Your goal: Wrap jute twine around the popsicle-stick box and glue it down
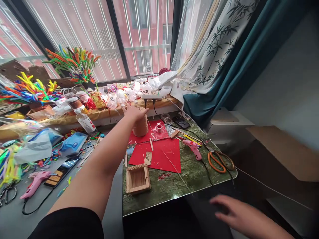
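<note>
My left hand [134,113] reaches far forward with its fingers spread over the top of a tan cylindrical container [140,127]. Whether its fingers touch the rim I cannot tell. The container stands on red sheet material at the back of the green table. Off the table's front edge, my right hand [230,210] hangs low, slightly blurred, thumb and fingers apart around nothing. Nearer to me, a small square box of wooden sticks [138,190] rests by a red sheet [164,152]. A loose craft stick [151,144] lies on that sheet.
A pink glue gun [193,147] and orange-handled scissors [219,162] lie on the right. Behind the container is a white power strip [152,97]. At left are a bottle [85,121], a phone [63,171], another pink glue gun [36,182] and colourful pipe cleaners [35,91].
</note>
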Demonstrator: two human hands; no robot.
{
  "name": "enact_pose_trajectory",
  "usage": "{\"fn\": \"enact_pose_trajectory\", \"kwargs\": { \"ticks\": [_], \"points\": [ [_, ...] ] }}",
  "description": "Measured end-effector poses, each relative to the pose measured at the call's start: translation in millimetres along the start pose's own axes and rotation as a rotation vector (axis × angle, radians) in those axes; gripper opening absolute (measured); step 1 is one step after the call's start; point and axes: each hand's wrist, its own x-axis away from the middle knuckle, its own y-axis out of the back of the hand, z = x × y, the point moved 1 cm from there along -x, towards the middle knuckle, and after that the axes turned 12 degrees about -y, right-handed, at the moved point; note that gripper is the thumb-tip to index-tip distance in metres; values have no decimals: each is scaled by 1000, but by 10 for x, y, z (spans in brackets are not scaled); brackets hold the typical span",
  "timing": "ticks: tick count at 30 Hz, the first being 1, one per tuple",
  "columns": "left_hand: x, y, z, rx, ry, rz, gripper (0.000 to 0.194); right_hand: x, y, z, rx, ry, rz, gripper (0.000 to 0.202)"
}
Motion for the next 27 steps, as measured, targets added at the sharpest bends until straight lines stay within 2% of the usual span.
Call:
{"fn": "enact_pose_trajectory", "kwargs": {
  "ticks": [4, 6, 8, 10, 12, 14, 17, 20, 23, 25, 27],
  "points": [
    [65, 36, 17, -18, 12, 3, 99, -755, 148, 1304, -74, 362, -111, 30],
    [111, 40, 54, -33, 10, -1, 95, -1167, 140, 1928, -180, 495, -249, 36],
    [150, 43, 79, -49, 5, -2, 92, -1561, 106, 2460, -288, 465, -363, 51],
    [172, 50, 89, -63, 4, 0, 91, -1890, 66, 2891, -327, 420, -380, 62],
    [171, 63, 91, -72, 8, 6, 90, -2118, 29, 3198, -361, 348, -352, 62],
    [146, 80, 91, -76, 17, 15, 91, -2234, -3, 3366, -388, 292, -302, 49],
    [73, 102, 93, -66, 41, 23, 95, -2200, -24, 3339, -417, 258, -242, 32],
    [-15, 107, 101, -37, 60, 21, 101, -1900, -14, 2948, -426, 239, -195, 34],
    [-95, 95, 133, -3, 54, 15, 99, -1301, -22, 2212, -398, 207, -114, 33],
    [-140, 82, 168, 22, 53, 15, 96, -776, -49, 1616, -316, 229, 118, 30],
    [-181, 67, 199, 46, 62, 12, 96, -251, -57, 1027, -144, 153, 332, 24]
  ]
}}
